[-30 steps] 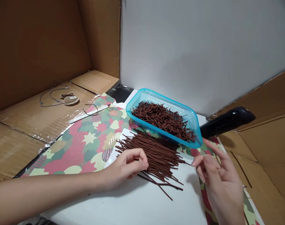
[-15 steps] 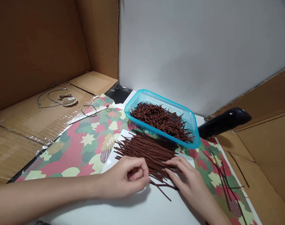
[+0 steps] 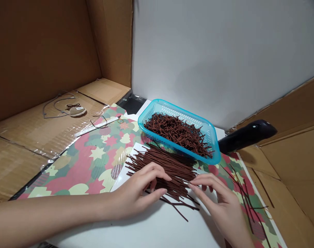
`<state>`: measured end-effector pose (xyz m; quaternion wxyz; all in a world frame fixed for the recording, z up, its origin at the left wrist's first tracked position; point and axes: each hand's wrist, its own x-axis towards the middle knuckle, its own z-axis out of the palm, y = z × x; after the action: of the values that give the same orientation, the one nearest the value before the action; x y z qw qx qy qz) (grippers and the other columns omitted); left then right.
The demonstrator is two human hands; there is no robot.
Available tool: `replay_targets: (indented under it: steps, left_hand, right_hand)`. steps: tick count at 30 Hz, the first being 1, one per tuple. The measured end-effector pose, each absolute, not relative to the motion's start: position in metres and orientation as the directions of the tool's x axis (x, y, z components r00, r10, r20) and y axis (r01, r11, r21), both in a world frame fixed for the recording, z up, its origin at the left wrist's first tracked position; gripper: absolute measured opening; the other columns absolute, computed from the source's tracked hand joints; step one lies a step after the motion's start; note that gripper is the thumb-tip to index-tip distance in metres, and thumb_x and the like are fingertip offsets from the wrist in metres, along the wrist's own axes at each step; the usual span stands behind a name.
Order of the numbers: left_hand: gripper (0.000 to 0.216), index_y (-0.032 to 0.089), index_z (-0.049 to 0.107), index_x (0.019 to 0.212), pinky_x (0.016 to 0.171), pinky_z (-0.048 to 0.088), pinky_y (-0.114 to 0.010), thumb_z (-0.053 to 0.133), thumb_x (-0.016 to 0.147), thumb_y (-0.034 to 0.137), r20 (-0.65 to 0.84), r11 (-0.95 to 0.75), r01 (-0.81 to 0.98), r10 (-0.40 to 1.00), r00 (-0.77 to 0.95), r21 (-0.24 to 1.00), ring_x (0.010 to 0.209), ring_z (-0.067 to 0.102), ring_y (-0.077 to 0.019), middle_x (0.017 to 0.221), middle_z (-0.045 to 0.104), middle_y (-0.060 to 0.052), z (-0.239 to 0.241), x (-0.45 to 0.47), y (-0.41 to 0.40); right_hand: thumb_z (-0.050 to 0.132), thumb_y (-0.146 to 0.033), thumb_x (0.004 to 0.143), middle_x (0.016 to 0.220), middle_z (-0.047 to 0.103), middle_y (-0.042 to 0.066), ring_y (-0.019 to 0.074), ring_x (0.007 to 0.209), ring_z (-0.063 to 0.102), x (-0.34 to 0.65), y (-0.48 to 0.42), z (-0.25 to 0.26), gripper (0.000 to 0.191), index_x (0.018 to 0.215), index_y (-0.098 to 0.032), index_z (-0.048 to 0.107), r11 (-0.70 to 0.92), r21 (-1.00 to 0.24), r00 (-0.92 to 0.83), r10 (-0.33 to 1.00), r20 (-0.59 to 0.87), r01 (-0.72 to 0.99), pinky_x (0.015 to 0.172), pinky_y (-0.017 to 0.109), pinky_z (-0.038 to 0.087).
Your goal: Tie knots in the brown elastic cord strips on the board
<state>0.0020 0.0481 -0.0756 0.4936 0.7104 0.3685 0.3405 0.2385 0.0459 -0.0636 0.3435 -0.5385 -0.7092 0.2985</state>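
A flat pile of thin brown cords (image 3: pixel 169 165) lies on a white sheet (image 3: pixel 157 227). My left hand (image 3: pixel 143 187) rests on the pile's near left part, its fingers stretched over the cords and its thumb below them. At the near right end of the pile my right hand (image 3: pixel 216 198) touches the cords with spread fingertips. Neither hand has lifted a cord clear. Behind the pile stands a blue plastic basket (image 3: pixel 211 132) heaped with short brown cord pieces (image 3: pixel 179 132).
A leaf-patterned mat (image 3: pixel 90 158) lies under the sheet. A few loose cords (image 3: pixel 243 194) lie on the mat at right. A black handled tool (image 3: pixel 247 136) sits behind the basket. Cardboard walls enclose both sides; a small tan pad with cords (image 3: pixel 75 110) lies far left.
My left hand has uncurled from a loose fist and now lies with fingers stretched over the pile. My right hand came down from the right onto the pile's end.
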Motion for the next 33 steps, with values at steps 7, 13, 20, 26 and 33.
replay_targets:
  steps: [7, 13, 20, 26, 33]
  left_hand:
    - [0.025, 0.023, 0.061, 0.113, 0.071, 0.043, -0.026, 0.05, 0.091, 0.028, 0.116, -0.235, 0.205, 0.877, 0.467, 0.95, 0.08, 0.053, -0.0159, 0.094, 0.056, -0.007, -0.077, 0.002, 0.051]
    - [0.023, 0.017, 0.072, 0.088, 0.062, 0.038, -0.023, 0.058, 0.085, 0.036, 0.077, -0.223, 0.228, 0.854, 0.514, 0.948, 0.069, 0.051, -0.014, 0.071, 0.053, -0.003, -0.075, -0.001, 0.055]
    - [0.022, 0.018, 0.075, 0.08, 0.059, 0.034, -0.022, 0.062, 0.082, 0.036, -0.191, 0.274, -0.043, 0.768, 0.612, 0.961, 0.064, 0.047, -0.0115, 0.073, 0.059, -0.002, -0.069, -0.003, 0.063]
    - [0.019, 0.011, 0.071, 0.068, 0.049, 0.023, -0.021, 0.074, 0.068, 0.031, -0.362, 0.7, -0.325, 0.642, 0.676, 0.636, 0.052, 0.027, -0.0084, 0.053, 0.041, 0.003, -0.068, -0.001, 0.065]
    - [0.02, 0.008, 0.066, 0.068, 0.049, 0.021, -0.018, 0.075, 0.069, 0.026, -0.331, 0.758, -0.415, 0.613, 0.717, 0.503, 0.054, 0.025, -0.0075, 0.057, 0.035, 0.004, -0.067, -0.004, 0.066]
  right_hand:
    - [0.068, -0.033, 0.077, 0.073, 0.064, 0.004, 0.022, 0.073, 0.059, 0.231, 0.04, -0.058, 0.013, 0.071, -0.021, 0.067, 0.087, -0.895, -0.173, 0.985, 0.011, 0.437, 0.063, 0.03, 0.048]
    - [0.073, -0.035, 0.072, 0.067, 0.063, 0.003, 0.0192, 0.066, 0.058, 0.233, 0.042, -0.057, 0.016, 0.066, -0.021, 0.067, 0.016, -0.955, -0.163, 0.986, -0.033, 0.295, 0.061, 0.028, 0.049]
    - [0.08, -0.029, 0.063, 0.061, 0.067, 0.004, 0.017, 0.056, 0.06, 0.249, 0.049, -0.06, 0.013, 0.062, -0.019, 0.072, -0.142, -0.959, -0.182, 0.965, -0.189, 0.244, 0.05, 0.027, 0.051]
    - [0.083, -0.026, 0.059, 0.06, 0.069, 0.001, 0.0117, 0.049, 0.061, 0.24, 0.045, -0.06, 0.014, 0.07, -0.019, 0.077, -0.424, -0.899, -0.347, 0.831, -0.434, 0.111, 0.051, 0.022, 0.051]
    - [0.078, -0.024, 0.068, 0.06, 0.067, 0.001, 0.0127, 0.055, 0.061, 0.244, 0.05, -0.064, 0.008, 0.07, -0.018, 0.073, -0.395, -0.91, -0.452, 0.794, -0.406, 0.124, 0.056, 0.024, 0.05]
